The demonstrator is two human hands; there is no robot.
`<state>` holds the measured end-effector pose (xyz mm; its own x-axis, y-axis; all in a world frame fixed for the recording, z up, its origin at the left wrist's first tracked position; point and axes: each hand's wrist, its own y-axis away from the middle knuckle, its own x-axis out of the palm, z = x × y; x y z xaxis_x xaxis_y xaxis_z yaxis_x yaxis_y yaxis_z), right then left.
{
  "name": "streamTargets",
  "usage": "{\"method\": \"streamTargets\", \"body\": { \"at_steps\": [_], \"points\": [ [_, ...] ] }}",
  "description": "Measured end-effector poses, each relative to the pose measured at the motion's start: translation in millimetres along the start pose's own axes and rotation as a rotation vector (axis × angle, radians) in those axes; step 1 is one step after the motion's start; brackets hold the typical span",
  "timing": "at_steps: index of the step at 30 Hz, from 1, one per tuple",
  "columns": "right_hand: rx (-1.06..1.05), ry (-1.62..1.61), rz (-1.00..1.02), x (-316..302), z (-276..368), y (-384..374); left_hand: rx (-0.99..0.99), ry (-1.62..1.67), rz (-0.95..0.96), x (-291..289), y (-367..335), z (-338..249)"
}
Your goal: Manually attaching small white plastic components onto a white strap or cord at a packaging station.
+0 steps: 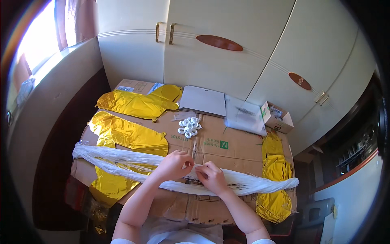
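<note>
A long skein of white thread (pixel 252 181) stretches from left to right across the cardboard-covered table, its strands parted into a narrow loop. Over the middle of it my left hand (pixel 174 166) is closed, thumb and fingertips pinched together. Just to its right, my right hand (pixel 212 177) is also closed in a pinch above the strands. The two hands face each other, a small gap apart. Whatever sits between the fingertips is too fine to make out. Beneath the skein's left part lies a flat gold foil balloon (pixel 130 134).
Another gold foil balloon (pixel 136 102) lies at the far left, and folded gold foil (pixel 274 175) at the right. White tape rolls (pixel 189 127) are heaped behind my hands. Further back are a grey-white flat board (pixel 202 101), clear plastic bags (pixel 245 116) and an open small box (pixel 278 117), before white cabinets.
</note>
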<state>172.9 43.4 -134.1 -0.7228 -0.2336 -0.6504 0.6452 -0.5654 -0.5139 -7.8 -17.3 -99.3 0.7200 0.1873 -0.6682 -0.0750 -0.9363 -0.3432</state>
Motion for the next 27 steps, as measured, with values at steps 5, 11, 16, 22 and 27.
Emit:
{"method": "streamTargets", "body": {
  "at_steps": [5,11,16,22,27],
  "points": [
    [-0.043,0.042,0.024,1.2,-4.3,2.0,0.008,-0.195,0.116,1.9,2.0,-7.3],
    [-0.072,0.035,-0.033,-2.2,-1.9,0.0,0.035,-0.150,0.104,8.2,0.8,-7.4],
    [-0.110,0.073,-0.081,-4.3,-4.0,0.4,0.046,-0.133,0.067,9.0,-1.5,-4.1],
    [-0.119,0.106,-0.109,-7.1,-2.7,-0.8,0.027,-0.088,0.097,7.7,-1.9,-9.0],
    [-0.125,-0.026,-0.108,-12.9,-2.5,-1.2,-0.096,0.250,0.050,-0.6,-5.4,-22.2]
  ]
}}
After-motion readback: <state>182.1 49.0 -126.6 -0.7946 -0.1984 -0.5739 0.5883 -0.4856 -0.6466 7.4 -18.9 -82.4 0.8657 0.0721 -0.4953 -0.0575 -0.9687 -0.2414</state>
